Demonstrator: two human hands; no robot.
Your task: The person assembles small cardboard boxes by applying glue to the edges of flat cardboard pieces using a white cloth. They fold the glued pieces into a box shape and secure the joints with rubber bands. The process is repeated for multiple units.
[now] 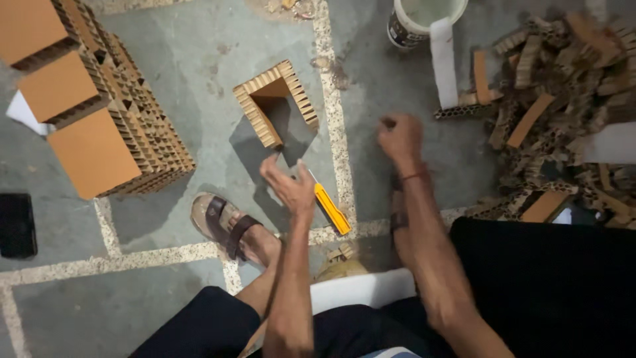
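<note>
The left hand point(289, 187) hovers low over the floor with its fingers loosely spread, gripping nothing — it is nearest the yellow utility knife point(330, 207), which lies just beside it on the concrete, blade end angled up toward the hand so it sits within easy reach. Just beyond the fingertips stands a U-shaped honeycomb cardboard piece point(275, 103), open side toward the person, its cut cells facing up. The right hand point(400, 138) is curled into a loose fist, blurred; whether anything small is pinched inside I cannot tell. It is raised between the knife and the scrap heap point(563, 113) — a jumble of cardboard offcuts piled to the right, kept apart from the finished work. A white bucket point(421, 18) stands at the top edge by a white strip. On the left, stacked honeycomb blocks point(99, 119) sit in a neat leaning row. A sandalled foot point(228, 225) rests on the floor near the left hand.
</note>
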